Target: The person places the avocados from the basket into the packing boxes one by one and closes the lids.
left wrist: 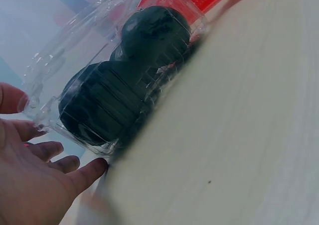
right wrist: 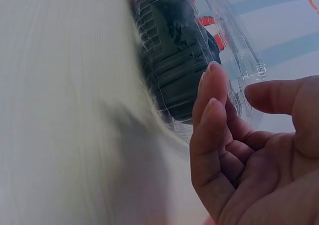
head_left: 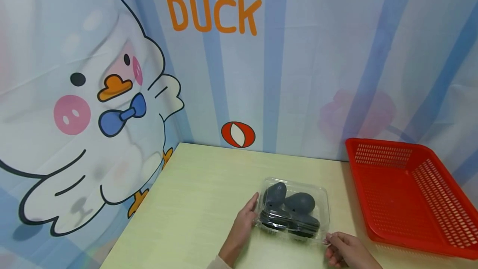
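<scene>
In front of me on the table is a clear plastic clamshell box (head_left: 324, 202), with several dark grey-green, pear-shaped avocados (head_left: 300, 203) inside. My left hand (head_left: 240, 223) is at the box's left end, its extended fingertips against the plastic. In the left wrist view the left thumb tip (left wrist: 12, 99) lies by the upper rim while the lowest finger reaches down near the tabletop. At the near right corner, my right hand (head_left: 345, 247) pinches the box's edge between thumb and forefinger. Its other fingers (right wrist: 207, 135) are bent beside the box in the right wrist view.
To the right of the box stands a red plastic basket (head_left: 392, 196) with slotted walls. The pale wooden-look table (head_left: 194, 202) ends at a light blue curtain (head_left: 298, 74) printed with a duck and lettering.
</scene>
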Tool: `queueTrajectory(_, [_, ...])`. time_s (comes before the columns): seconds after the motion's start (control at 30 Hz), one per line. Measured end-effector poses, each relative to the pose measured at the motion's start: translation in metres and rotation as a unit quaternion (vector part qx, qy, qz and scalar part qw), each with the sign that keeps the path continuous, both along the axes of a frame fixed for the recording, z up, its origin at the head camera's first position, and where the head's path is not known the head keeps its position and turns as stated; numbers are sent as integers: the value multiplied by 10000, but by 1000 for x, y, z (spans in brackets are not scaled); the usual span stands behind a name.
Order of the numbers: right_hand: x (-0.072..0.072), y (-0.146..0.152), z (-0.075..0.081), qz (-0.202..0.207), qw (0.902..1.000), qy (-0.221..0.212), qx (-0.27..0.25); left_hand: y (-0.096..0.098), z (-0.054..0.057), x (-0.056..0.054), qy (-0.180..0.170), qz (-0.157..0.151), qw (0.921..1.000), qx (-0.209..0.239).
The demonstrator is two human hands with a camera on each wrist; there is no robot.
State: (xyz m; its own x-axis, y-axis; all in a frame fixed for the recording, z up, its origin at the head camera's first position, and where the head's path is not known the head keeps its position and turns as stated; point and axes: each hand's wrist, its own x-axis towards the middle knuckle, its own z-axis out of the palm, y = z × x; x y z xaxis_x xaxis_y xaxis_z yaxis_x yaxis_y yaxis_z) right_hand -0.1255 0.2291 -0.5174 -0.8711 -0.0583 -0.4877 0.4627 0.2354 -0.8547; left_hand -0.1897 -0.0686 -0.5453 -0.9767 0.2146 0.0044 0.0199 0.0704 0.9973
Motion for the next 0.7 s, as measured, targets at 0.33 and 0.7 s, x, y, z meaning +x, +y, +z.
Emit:
queueTrajectory(0.33, [2,-7,-5,-227,9990,-256,276,-3,-7,14,-101,195,9997,-68])
queueTrajectory(0.7, [-5,-7,-1,-531,9984,-180,88,-2,-2,15,25,471,9986,-226])
